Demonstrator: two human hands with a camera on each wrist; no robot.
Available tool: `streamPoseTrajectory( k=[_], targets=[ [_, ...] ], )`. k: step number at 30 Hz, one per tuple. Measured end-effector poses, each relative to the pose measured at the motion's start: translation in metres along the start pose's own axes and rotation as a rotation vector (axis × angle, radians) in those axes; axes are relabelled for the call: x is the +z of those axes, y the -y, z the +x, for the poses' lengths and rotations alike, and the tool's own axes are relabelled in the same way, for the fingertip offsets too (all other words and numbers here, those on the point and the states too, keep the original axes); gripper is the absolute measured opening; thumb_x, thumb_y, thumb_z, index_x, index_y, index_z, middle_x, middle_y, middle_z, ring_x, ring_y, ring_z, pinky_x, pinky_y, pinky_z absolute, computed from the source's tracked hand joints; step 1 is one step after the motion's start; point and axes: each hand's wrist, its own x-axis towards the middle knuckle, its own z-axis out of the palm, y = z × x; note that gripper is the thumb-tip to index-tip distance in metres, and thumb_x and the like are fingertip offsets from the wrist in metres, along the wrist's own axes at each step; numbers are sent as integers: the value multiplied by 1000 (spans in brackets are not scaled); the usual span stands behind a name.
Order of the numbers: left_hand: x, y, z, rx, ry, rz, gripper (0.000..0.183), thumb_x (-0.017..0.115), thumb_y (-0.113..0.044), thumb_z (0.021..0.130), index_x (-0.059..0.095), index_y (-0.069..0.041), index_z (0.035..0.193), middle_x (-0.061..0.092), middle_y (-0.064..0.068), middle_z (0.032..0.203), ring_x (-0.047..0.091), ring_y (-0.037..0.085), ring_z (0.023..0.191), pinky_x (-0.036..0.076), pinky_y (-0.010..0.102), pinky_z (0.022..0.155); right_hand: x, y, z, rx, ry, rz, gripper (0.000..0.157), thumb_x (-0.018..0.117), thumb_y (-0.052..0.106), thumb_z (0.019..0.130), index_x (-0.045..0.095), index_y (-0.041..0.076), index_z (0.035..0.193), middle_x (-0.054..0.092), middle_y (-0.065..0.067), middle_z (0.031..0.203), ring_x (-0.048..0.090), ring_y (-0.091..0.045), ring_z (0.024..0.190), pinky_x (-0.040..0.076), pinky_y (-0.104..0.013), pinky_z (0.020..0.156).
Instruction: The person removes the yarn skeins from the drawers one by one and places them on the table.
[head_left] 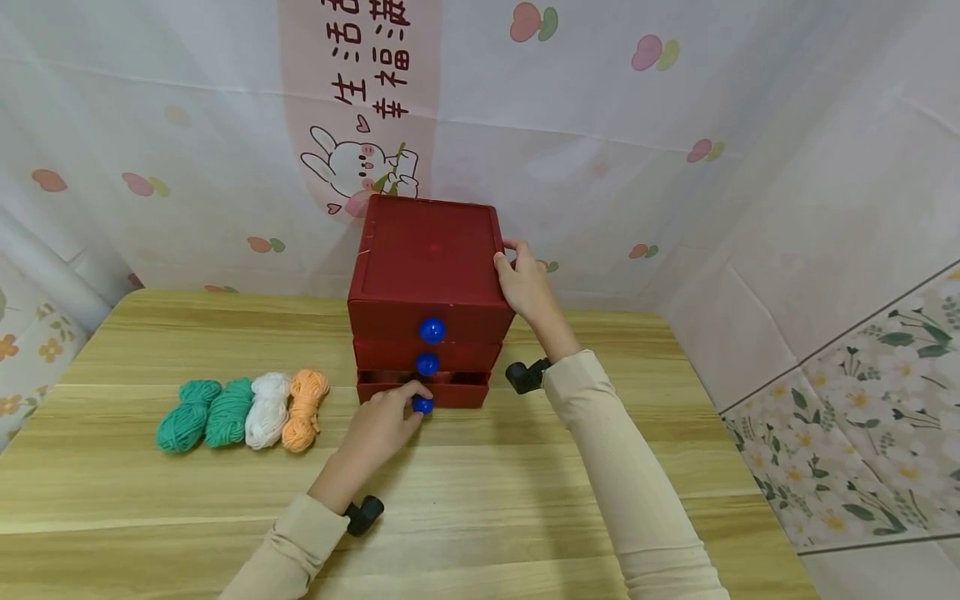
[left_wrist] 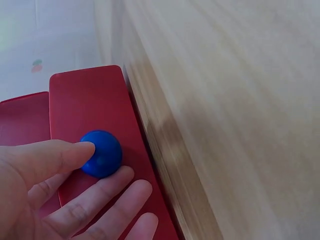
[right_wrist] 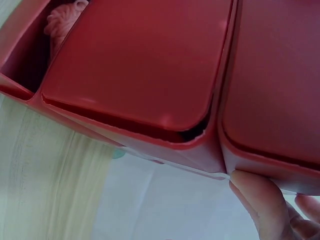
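Note:
A red cabinet (head_left: pixel 431 250) with three stacked drawers stands at the back of the table. Its bottom drawer (head_left: pixel 465 394) is pulled out a little way; the upper two look closed. My left hand (head_left: pixel 382 421) pinches that drawer's blue knob (left_wrist: pixel 102 154) between thumb and index finger, the other fingers spread below it. Against the cabinet's upper right side rests my right hand (head_left: pixel 525 283), its thumb touching the edge. In the right wrist view, a pinkish yarn bundle (right_wrist: pixel 64 25) shows inside the open drawer. The right hand's other fingers are partly cut off there.
Left of the cabinet lie two green yarn skeins (head_left: pixel 228 412), a white one (head_left: pixel 267 410) and an orange one (head_left: pixel 304 408) in a row. A patterned cloth (head_left: pixel 585 167) hangs behind the wooden table (head_left: pixel 480 517). Two more blue knobs (head_left: pixel 432 331) stick out of the upper drawers.

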Motion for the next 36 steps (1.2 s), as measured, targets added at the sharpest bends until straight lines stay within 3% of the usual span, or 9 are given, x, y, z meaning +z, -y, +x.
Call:
streamPoseTrajectory(
  k=[15, 29, 36],
  targets=[
    [7, -3, -23, 44, -87, 6, 23, 71, -8, 80, 66, -19, 100, 61, 0, 71, 41, 10, 51, 31, 24, 45, 0, 0, 0, -3, 3, 5, 48, 33, 33, 101, 29, 11, 144, 58, -16, 109, 58, -28, 93, 50, -41, 78],
    [7, -8, -46, 41, -90, 14, 21, 73, -10, 79, 66, -21, 96, 66, -1, 80, 40, 9, 53, 31, 24, 44, 0, -1, 0, 3, 10, 11, 49, 32, 33, 101, 29, 12, 144, 57, -16, 109, 57, -28, 92, 49, -40, 77],
    [8, -9, -55, 49, -94, 31, 20, 73, -12, 79, 65, -22, 95, 69, -2, 84, 48, 9, 59, 36, 25, 47, -1, 0, 0, -3, 7, 10, 49, 32, 33, 100, 29, 11, 144, 57, -16, 109, 58, -28, 92, 49, -41, 78]
  ],
)
